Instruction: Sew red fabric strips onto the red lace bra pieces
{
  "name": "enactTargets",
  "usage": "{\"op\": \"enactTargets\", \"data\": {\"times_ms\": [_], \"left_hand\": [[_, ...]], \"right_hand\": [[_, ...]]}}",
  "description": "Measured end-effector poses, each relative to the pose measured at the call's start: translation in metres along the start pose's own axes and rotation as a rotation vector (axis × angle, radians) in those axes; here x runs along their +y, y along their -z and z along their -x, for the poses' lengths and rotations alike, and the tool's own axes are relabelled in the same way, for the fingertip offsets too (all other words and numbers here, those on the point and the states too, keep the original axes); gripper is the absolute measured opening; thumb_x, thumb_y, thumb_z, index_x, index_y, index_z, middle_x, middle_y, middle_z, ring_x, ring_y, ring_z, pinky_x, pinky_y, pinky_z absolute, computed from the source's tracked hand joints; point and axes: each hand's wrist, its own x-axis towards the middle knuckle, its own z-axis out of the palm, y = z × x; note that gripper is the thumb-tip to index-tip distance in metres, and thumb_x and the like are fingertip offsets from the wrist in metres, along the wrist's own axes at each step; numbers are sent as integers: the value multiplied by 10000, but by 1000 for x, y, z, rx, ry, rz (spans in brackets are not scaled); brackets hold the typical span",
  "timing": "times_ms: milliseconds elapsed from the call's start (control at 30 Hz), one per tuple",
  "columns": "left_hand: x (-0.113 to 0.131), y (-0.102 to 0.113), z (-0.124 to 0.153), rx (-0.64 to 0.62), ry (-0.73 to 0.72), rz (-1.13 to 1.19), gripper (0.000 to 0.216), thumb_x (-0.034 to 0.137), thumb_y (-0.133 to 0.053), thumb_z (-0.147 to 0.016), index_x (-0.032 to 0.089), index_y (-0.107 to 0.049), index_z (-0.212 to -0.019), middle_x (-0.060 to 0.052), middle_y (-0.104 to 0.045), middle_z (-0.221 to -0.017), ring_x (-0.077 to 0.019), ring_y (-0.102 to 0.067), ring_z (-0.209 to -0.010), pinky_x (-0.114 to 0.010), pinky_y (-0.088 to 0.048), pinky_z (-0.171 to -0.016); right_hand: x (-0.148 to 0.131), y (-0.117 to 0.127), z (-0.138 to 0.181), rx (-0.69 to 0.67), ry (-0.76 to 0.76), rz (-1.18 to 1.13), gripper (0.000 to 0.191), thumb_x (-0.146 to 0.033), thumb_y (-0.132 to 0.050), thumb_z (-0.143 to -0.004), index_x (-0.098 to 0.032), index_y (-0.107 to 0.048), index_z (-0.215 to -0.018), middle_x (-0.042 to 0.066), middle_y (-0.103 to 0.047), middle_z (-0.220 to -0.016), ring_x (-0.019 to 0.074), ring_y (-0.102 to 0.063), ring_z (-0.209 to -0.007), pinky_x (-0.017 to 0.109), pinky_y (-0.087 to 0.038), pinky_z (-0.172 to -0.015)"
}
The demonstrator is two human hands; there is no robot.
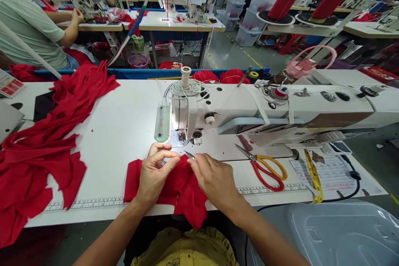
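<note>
A piece of red fabric [166, 187] lies at the table's front edge, with one end hanging over it. My left hand [154, 172] pinches the fabric's upper edge between thumb and forefinger. Closed around a small pointed metal tool [189, 155], my right hand [215, 178] brings its tip to that edge, close to the left fingertips. Most of the tool is hidden in the palm, so its kind does not show. Just beyond both hands are the presser foot and needle area [183, 136] of a white sewing machine [230, 106].
Red-and-yellow-handled scissors [264, 166] lie at right, near a yellow tape measure [314, 176] on a written sheet [333, 174]. A heap of red fabric [40, 145] covers the left side. A lit lamp [162, 122] hangs beside the needle. A co-worker [31, 29] sits beyond.
</note>
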Motion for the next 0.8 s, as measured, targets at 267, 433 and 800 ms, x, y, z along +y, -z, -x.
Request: {"op": "enactTargets", "data": {"times_ms": [267,433,800], "left_hand": [[8,16,-14,-424,60,-398,170,363,-604,-848,213,-672,-891,-30,-685,-912,-186,-618,-797,-290,-477,-709],[17,12,-23,-501,59,-451,145,274,-524,-836,208,-587,-723,20,-628,-689,-152,-537,-629,-255,-369,-578],[23,19,-14,-463,71,-194,180,356,-593,-873,205,-674,-931,-14,-685,-902,-157,-615,-790,-245,-480,-703]], "right_hand": [[0,3,18,-214,-502,-611,418,-561,-473,-973,-229,-522,-722,-74,-469,-522,103,-432,-453,223,-321,-463],[-19,-16,7,-133,-535,-583,378,-492,-616,-877,-230,-488,-636,-84,-383,-481,97,-333,-460,238,-256,-467],[-17,-11,1,-205,-662,-1292,208,-369,-650,-834,-200,-546,-771,-44,-488,-684,111,-442,-616,224,-401,-565]]}}
